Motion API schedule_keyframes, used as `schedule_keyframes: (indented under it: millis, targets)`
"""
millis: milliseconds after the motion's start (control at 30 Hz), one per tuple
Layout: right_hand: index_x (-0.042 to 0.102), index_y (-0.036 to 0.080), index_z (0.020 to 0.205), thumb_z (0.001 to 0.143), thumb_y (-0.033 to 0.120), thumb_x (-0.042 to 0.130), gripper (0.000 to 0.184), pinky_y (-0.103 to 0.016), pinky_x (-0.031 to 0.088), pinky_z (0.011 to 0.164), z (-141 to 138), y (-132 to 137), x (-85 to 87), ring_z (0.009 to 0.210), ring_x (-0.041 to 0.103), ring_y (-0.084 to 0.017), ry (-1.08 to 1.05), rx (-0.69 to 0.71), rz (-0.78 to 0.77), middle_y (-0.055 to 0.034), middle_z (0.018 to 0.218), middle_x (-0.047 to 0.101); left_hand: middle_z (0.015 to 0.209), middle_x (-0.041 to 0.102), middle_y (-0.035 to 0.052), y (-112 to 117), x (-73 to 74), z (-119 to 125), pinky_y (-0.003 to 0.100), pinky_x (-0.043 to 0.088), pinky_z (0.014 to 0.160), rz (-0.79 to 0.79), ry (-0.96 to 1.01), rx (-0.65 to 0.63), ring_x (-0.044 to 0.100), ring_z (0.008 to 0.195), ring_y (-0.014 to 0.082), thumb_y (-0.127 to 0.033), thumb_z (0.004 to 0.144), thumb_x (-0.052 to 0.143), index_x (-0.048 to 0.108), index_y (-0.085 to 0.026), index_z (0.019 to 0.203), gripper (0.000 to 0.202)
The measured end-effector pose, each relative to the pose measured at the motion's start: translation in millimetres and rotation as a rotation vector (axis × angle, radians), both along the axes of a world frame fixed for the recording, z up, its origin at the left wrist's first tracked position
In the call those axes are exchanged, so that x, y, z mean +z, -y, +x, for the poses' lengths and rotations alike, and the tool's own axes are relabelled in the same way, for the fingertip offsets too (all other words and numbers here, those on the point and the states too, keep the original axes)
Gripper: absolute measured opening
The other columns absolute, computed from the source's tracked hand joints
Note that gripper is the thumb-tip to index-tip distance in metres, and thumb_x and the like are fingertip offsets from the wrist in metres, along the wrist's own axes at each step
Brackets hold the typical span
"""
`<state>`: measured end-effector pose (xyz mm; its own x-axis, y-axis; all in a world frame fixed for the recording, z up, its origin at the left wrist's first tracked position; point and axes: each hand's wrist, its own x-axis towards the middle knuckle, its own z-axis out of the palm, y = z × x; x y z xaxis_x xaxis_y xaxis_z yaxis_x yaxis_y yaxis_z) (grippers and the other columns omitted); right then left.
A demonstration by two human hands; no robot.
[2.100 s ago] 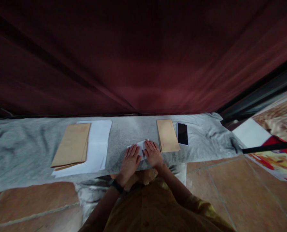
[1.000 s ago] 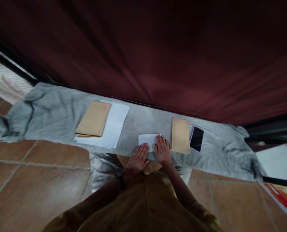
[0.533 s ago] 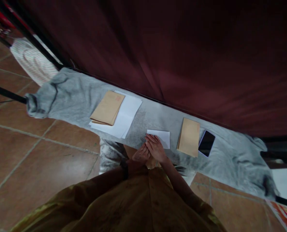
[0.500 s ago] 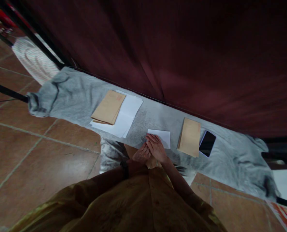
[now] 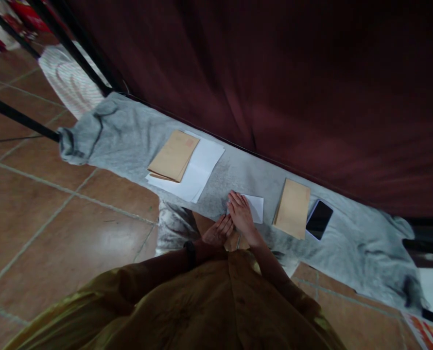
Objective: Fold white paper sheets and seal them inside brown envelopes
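A small folded sheet of white paper [image 5: 255, 209] lies on the grey cloth at the front middle. My right hand [image 5: 241, 215] is spread flat over the paper's left part, fingers stretched out. Beside it, my left hand [image 5: 219, 231] rests at the paper's near-left corner with its fingers extended. Part of the paper is hidden under the hands. To the left, brown envelopes [image 5: 174, 155] lie on larger white sheets [image 5: 206, 163]. On the right is another stack of brown envelopes [image 5: 292, 208].
A phone [image 5: 320, 219] lies right of the envelope stack. Grey cloth [image 5: 121, 131] covers the narrow bench. A dark red curtain [image 5: 274, 87] hangs along its back edge. Black metal bars [image 5: 23, 119] stand at the left, above a tiled floor [image 5: 74, 243].
My right hand has slid forward over the paper, its fingers now past the left hand's fingertips. The whole view has shifted slightly, so the bench appears further right.
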<state>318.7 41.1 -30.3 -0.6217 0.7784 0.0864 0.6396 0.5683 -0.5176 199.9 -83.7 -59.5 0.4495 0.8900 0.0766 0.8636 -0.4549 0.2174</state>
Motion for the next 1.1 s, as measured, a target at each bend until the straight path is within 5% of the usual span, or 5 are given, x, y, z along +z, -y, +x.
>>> schedule_keyframes:
  millis: [167,433,800,1100]
  targets:
    - [0.049,0.016,0.15,0.108,0.031,0.033,0.048,-0.047,0.025,0.126,-1.2,-0.9,3.7,0.149,0.036,-0.022,0.004,-0.015,0.018,-0.0099,0.157,0.047,0.149,0.055,0.0198,-2.1,13.9,-2.3,0.045,0.033,0.123,0.006,-0.02,0.016,0.045,0.145,0.0264,-0.011,0.096,0.039,0.051,-0.006,0.143,0.049]
    - [0.043,0.016,0.154,0.107,0.031,0.039,0.05,-0.046,0.027,0.126,45.9,51.0,-1.7,0.15,0.035,-0.022,0.102,-0.019,0.131,-0.009,0.16,0.043,0.154,0.045,0.0271,-5.7,15.7,-8.0,0.048,0.035,0.12,0.053,-0.002,0.046,0.038,0.149,0.0327,-0.046,0.098,0.05,0.041,0.001,0.15,0.07]
    - [0.029,0.012,0.16,0.107,0.027,0.035,0.055,-0.05,0.033,0.121,117.9,73.6,-4.0,0.152,0.032,-0.025,0.178,-0.21,0.183,-0.0154,0.161,0.04,0.156,0.045,0.021,-7.8,15.1,-21.9,0.045,0.036,0.12,0.188,-0.03,0.066,0.04,0.148,0.0311,-0.043,0.099,0.049,0.04,-0.005,0.153,0.067]
    - [0.03,0.01,0.159,0.106,0.027,0.037,0.056,-0.05,0.032,0.122,112.1,79.2,-6.6,0.152,0.031,-0.027,0.195,-0.299,0.195,-0.0168,0.16,0.041,0.158,0.044,0.019,-21.5,24.4,-15.1,0.048,0.032,0.122,0.197,0.029,0.035,0.037,0.149,0.0311,-0.041,0.099,0.049,0.041,-0.008,0.154,0.064]
